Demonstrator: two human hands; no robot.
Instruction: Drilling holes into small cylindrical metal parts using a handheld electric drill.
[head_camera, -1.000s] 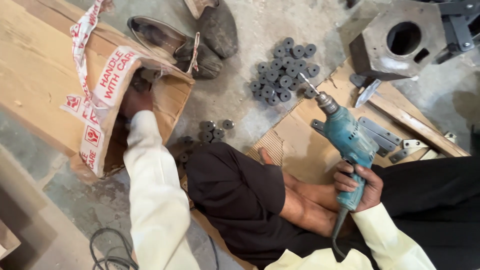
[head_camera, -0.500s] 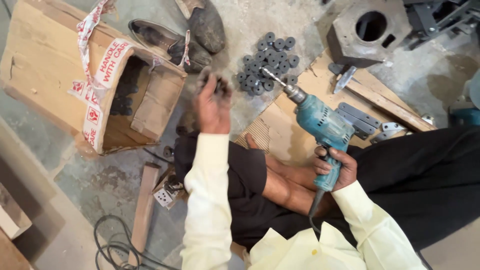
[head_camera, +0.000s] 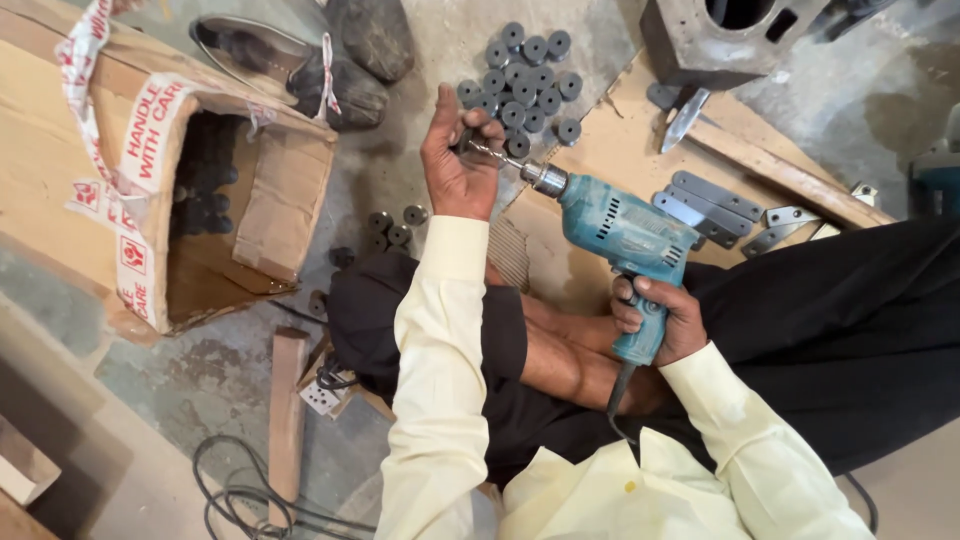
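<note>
Just above the left hand (head_camera: 458, 160), whose grip is clamped around a small dark round metal bush (head_camera: 466, 138), lies a loose heap of dark grey cylindrical metal bushes (head_camera: 525, 72) on the concrete floor (head_camera: 440, 40). To the right of that grip, the thin steel drill bit (head_camera: 497, 158) of a teal pistol-shaped electric drill (head_camera: 622, 235) points straight at the held piece, its tip at or just inside the fingers. The right hand (head_camera: 662, 320) has its grip closed round the drill's handle, low and to the right of the left grip, above the folded legs in black trousers (head_camera: 840, 340).

To do this step well, in my judgement, the bit should stay in line with the bush's bore, the fingers should pinch only the rim, clear of the tip, and the drill should be fed gently. A slip could drive the bit into the palm. Left of the grip stands an open brown cardboard box (head_camera: 160, 200) with more dark pieces inside.
</note>
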